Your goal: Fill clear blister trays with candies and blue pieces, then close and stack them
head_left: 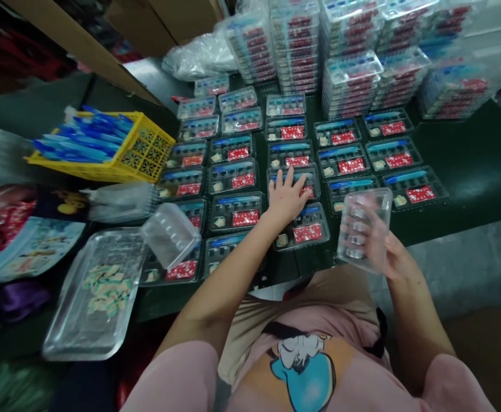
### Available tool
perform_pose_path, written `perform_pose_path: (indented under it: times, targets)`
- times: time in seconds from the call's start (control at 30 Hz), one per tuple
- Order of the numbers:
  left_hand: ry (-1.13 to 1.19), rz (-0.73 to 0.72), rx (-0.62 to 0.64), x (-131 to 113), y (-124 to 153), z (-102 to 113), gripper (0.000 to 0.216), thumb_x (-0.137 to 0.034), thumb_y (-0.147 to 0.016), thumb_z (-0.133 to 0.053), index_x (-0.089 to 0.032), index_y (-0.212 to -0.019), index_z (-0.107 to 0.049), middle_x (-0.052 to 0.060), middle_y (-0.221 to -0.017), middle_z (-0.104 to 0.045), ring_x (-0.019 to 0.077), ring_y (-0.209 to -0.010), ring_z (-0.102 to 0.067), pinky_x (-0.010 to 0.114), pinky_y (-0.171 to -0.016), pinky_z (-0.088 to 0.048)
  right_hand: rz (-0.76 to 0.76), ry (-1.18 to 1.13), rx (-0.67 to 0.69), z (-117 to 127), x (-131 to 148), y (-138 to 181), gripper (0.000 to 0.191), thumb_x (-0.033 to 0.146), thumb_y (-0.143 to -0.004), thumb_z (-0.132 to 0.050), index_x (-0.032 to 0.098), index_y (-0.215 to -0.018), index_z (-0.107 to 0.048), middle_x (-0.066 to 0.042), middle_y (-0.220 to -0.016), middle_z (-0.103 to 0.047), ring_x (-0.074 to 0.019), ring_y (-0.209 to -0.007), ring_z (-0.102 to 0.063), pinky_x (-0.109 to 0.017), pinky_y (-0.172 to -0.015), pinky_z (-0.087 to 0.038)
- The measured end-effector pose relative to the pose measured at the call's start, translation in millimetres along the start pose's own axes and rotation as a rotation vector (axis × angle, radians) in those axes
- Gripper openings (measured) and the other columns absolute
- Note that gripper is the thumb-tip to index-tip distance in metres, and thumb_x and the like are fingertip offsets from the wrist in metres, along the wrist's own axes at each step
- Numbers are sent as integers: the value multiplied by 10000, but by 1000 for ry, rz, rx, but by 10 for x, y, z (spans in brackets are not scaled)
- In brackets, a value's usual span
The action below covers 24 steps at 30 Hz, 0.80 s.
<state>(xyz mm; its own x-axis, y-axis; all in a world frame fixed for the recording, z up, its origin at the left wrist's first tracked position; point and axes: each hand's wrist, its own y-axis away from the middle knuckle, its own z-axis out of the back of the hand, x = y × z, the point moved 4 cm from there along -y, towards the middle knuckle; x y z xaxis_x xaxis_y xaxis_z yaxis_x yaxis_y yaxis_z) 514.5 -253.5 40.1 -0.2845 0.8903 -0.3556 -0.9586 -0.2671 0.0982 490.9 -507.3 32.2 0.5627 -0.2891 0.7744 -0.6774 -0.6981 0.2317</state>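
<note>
My left hand [287, 197] lies with its fingers spread on a filled clear plastic tray [314, 182] in the middle of the table. That tray holds a blue pen and a red patterned packet, partly covered by my fingers. In my right hand [398, 257] is an upright clear plastic lid [362, 252], with fingers seen through it. Just in front of my body sits another filled tray [302, 233], with a red packet and a small pale block. To the right of my left hand lies a tray [348, 191] with a bright blue pen.
Rows of filled trays [237, 180] cover the dark green table [469, 160]. Tall stacks of packed boxes [297, 51] stand behind. On the left are a yellow basket [147, 143] of blue pens, a metal tray [72, 320] with small pale pieces, and a tilted clear container [168, 234].
</note>
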Motion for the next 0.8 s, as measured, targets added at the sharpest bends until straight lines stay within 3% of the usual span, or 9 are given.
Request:
perform_pose_path:
  times: [0.13, 0.37, 0.47, 0.53, 0.6, 0.67, 0.73, 0.8]
  targets:
    - [-115, 52, 19, 39, 83, -105, 586, -548, -918, -451, -282, -1439, -475, 135, -1596, -275, 486, -1440, -185, 749, -1054, -180, -10, 31, -5, -17, 13, -13, 878, 592, -705, -707, 334, -1462, -345, -101, -1431, -491, -316, -1285, -508, -528, -1020, -470]
    - [-61, 103, 6, 131, 17, -130, 593, -521, -896, -514, -277, -1435, -478, 131, -1599, -268, 490, -1446, -151, 761, -1051, -162, -9, -21, 17, -21, -21, -104, 862, 553, -711, -729, 337, -1459, -360, -95, -1391, -529, -317, -1250, -538, -520, -1001, -493]
    - [168, 69, -137, -7, 157, 58, 565, -445, -845, -631, -244, -1367, -551, 156, -1544, -366, 450, -1429, -238, 691, -1093, -191, 6, -39, 7, -69, -35, -150, 798, 523, -738, -725, 331, -1438, -393, -92, -1363, -553, -308, -1236, -553, -526, -1010, -487]
    - [495, 4, -204, -185, 361, 191, 462, -403, -825, -669, -207, -1243, -639, 166, -1386, -541, 371, -1314, -443, 566, -1077, -331, 14, -11, 7, -139, -34, -177, 762, 486, -741, -744, 322, -1414, -427, -86, -1351, -564, -298, -1232, -559, -515, -1024, -481]
    - [923, -23, -62, -386, 586, 224, 343, -428, -814, -682, -175, -1044, -711, 131, -1069, -692, 265, -1011, -631, 421, -915, -483, 30, 38, 18, -227, -34, -199, 772, 441, -727, -776, 314, -1409, -438, -81, -1362, -557, -288, -1246, -550, -500, -1050, -465]
    - [1267, 16, 188, -567, 787, 179, 313, -440, -751, -748, -154, -875, -725, 73, -814, -696, 175, -743, -636, 318, -741, -508, 42, 87, 43, -308, -55, -213, 820, 404, -719, -795, 314, -1435, -406, -79, -1391, -532, -281, -1266, -535, -490, -1066, -456]
    - [1463, 88, 361, -661, 925, 116, 308, -405, -667, -824, -139, -779, -715, 30, -686, -662, 116, -607, -582, 261, -644, -477, 40, 120, 79, -360, -105, -215, 879, 376, -719, -802, 318, -1471, -350, -81, -1422, -500, -277, -1282, -521, -483, -1055, -471]
    - [1551, 157, 428, -663, 989, 58, 313, -359, -603, -869, -127, -741, -709, 9, -634, -643, 86, -551, -546, 234, -600, -449, 22, 139, 108, -374, -174, -205, 919, 345, -725, -803, 317, -1495, -302, -86, -1450, -470, -274, -1303, -501, -467, -1043, -486]
